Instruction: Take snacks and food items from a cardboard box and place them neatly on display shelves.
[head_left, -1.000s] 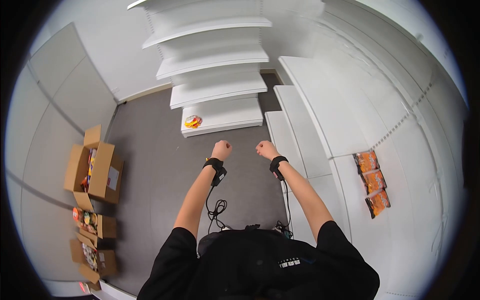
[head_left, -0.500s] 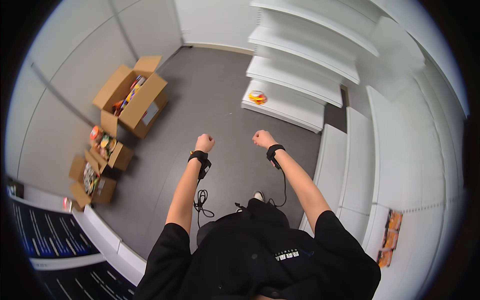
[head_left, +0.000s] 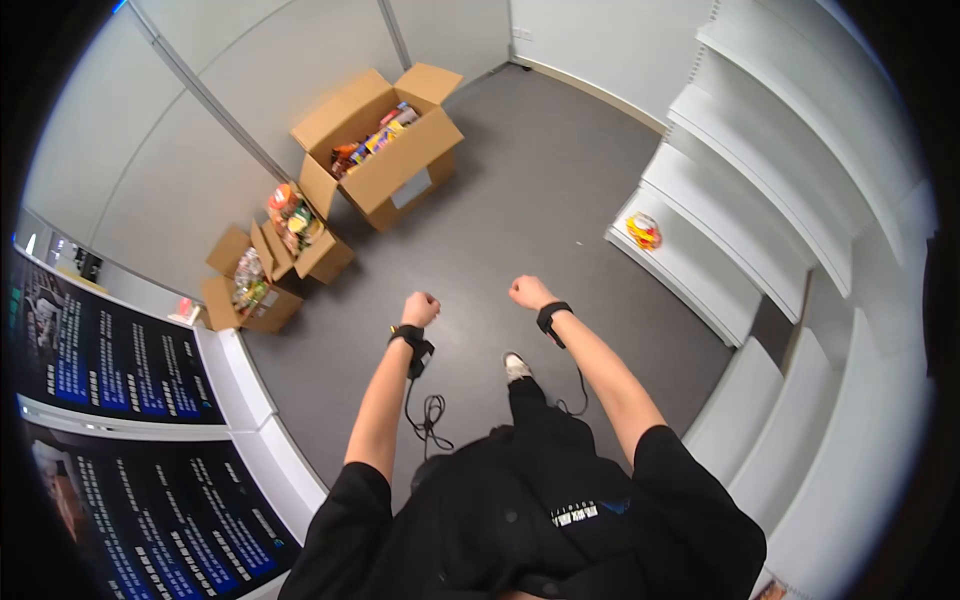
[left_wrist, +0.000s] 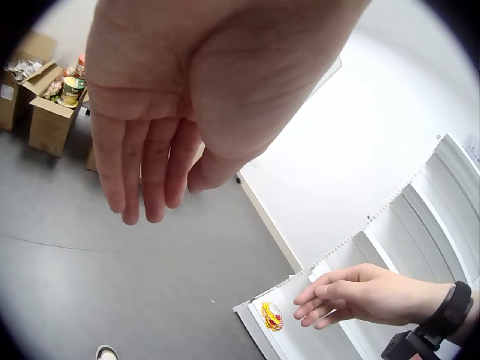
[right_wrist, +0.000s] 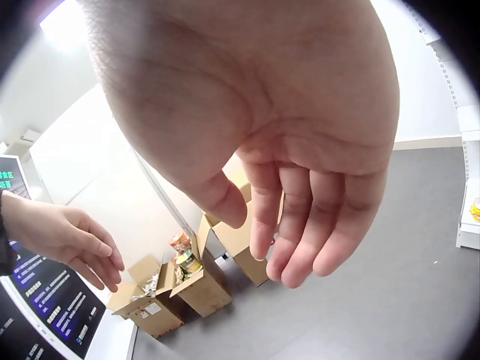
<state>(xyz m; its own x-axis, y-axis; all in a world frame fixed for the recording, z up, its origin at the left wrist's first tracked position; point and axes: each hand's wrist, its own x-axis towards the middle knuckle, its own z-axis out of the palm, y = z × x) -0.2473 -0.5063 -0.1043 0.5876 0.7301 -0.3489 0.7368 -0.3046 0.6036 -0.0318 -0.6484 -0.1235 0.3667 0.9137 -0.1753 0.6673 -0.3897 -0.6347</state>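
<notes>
My left hand (head_left: 422, 308) is held out in front of the body, above the grey floor, with nothing in it. In the left wrist view its fingers hang loosely bent and the palm is bare. The right hand (head_left: 532, 292) is level with it, a short gap away, also holding nothing; its fingers (right_wrist: 300, 217) droop, relaxed, in the right wrist view. Beyond the hands, to the left, stand a large cardboard box (head_left: 425, 160) of packaged goods and two smaller cardboard boxes (head_left: 330, 262) of food packs. A yellow and red package (head_left: 644, 231) lies on a low shelf to the right.
White shelving (head_left: 690, 285) runs along the right side. Dark posters (head_left: 130, 350) with white text line the left, behind a white ledge (head_left: 250, 385). A black cable (head_left: 430, 420) loops below the left wrist. One shoe (head_left: 516, 368) shows on the floor (head_left: 520, 180).
The head view has turned left: the boxes have shifted toward the middle, the shelving to the right, and posters have appeared at left. Both hands stay raised in front, holding nothing.
</notes>
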